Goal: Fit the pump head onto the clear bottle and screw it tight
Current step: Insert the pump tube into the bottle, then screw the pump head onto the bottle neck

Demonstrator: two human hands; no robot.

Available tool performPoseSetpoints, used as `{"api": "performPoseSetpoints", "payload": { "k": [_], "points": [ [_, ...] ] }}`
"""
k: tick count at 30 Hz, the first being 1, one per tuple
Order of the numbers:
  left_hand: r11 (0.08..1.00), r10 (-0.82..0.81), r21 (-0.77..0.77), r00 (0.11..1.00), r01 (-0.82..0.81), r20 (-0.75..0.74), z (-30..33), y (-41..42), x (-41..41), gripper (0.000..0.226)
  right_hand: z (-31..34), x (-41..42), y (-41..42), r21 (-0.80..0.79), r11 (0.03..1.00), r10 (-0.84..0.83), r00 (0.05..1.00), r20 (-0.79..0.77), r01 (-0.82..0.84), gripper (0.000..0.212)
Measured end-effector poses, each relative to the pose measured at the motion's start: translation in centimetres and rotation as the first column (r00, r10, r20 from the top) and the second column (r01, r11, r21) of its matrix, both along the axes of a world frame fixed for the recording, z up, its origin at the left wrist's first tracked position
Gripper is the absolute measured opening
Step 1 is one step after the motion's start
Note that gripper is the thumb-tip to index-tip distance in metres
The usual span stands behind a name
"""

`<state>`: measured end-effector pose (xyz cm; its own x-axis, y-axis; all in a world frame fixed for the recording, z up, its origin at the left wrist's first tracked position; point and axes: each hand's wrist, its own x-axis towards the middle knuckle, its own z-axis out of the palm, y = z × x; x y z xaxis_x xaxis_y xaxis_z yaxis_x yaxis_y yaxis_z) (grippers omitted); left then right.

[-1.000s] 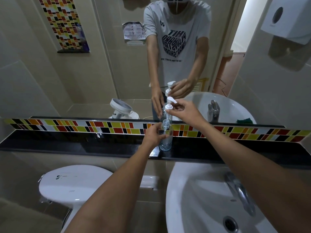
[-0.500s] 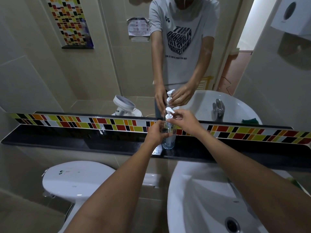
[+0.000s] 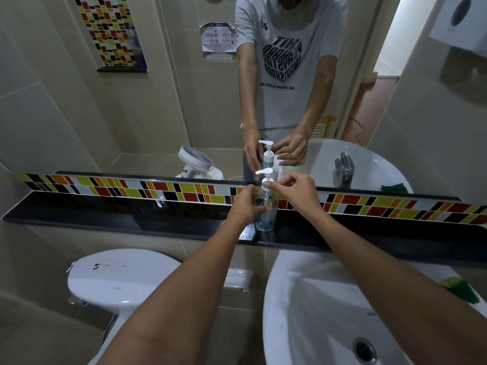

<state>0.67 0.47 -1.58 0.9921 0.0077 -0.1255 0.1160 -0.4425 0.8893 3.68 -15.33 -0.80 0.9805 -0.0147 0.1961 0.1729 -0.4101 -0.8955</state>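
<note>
Here the clear bottle [image 3: 265,216] stands upright on the black shelf [image 3: 110,214] that runs under the mirror [image 3: 158,101], above the white sink [image 3: 311,306]. The left hand [image 3: 246,205] wraps the bottle's upper body, its fingers [image 3: 257,197] clamped around the clear wall to hold it steady. The pump head [image 3: 266,177] sits on the bottle's neck, its spout pointing to the left. The right hand [image 3: 295,192] comes in from the right, its fingers [image 3: 274,183] pinched together on the white collar just below the spout.

Stage, as judged: the pump head appears seated and the collar is being turned; how far the thread has engaged cannot be told, since the fingers cover the joint.

Risks from this position:
- Cross-threading, if the collar is turned while the pump head leans off the neck's axis.
- The bottle spinning with the collar, if the left hand's hold slackens on the smooth wall; the joint would then stay loose.
- Tipping off the narrow shelf toward the sink or the toilet [image 3: 121,275] below, if the twist pushes sideways instead of round.
- A thin plastic wall may buckle under a hard squeeze, forcing liquid up the neck.
</note>
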Motion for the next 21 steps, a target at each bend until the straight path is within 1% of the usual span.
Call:
{"api": "performPoseSetpoints", "payload": {
  "k": [2, 5, 7, 10, 13, 15, 18, 21],
  "points": [
    [1.000, -0.002, -0.002, 1.000, 0.002, -0.009, 0.1, 0.0, 0.0, 0.054, 0.3, 0.2, -0.2, 0.068, 0.997, 0.034, 0.998, -0.048, -0.031, 0.043],
    [1.000, 0.001, -0.013, 1.000, -0.001, -0.014, 0.2, 0.1, 0.0, 0.049, 0.7, 0.2, -0.4, 0.155, 0.958, 0.263, 0.955, -0.136, -0.242, 0.051],
    [1.000, 0.000, -0.010, 1.000, 0.000, -0.009, 0.1, 0.1, 0.1, 0.048, 0.6, -0.3, -0.4, 0.189, 0.932, 0.338, 0.929, -0.151, -0.308, 0.053],
    [1.000, 0.000, -0.007, 1.000, -0.001, -0.009, 0.0, 0.0, 0.1, 0.049, 0.1, -1.1, -0.8, 0.245, 0.938, 0.281, 0.952, -0.124, -0.245, 0.048],
    [1.000, 0.008, -0.013, 1.000, -0.008, -0.013, 0.0, 0.0, 0.2, 0.049, -0.3, -1.4, -1.5, 0.252, 0.952, 0.207, 0.973, -0.103, -0.176, 0.041],
    [1.000, 0.002, -0.013, 1.000, -0.002, -0.012, 0.1, 0.0, 0.3, 0.050, -0.3, -1.3, -1.7, 0.254, 0.953, 0.201, 0.973, -0.113, -0.167, 0.044],
    [1.000, 0.004, -0.012, 1.000, -0.004, -0.017, 0.2, 0.0, 0.3, 0.050, 0.5, -0.9, -1.2, 0.265, 0.936, 0.278, 0.949, -0.151, -0.232, 0.055],
    [1.000, 0.005, -0.005, 1.000, -0.005, -0.005, 0.3, 0.0, 0.3, 0.049, 0.9, -0.7, -0.4, 0.209, 0.915, 0.380, 0.911, -0.160, -0.345, 0.055]
  ]
}}
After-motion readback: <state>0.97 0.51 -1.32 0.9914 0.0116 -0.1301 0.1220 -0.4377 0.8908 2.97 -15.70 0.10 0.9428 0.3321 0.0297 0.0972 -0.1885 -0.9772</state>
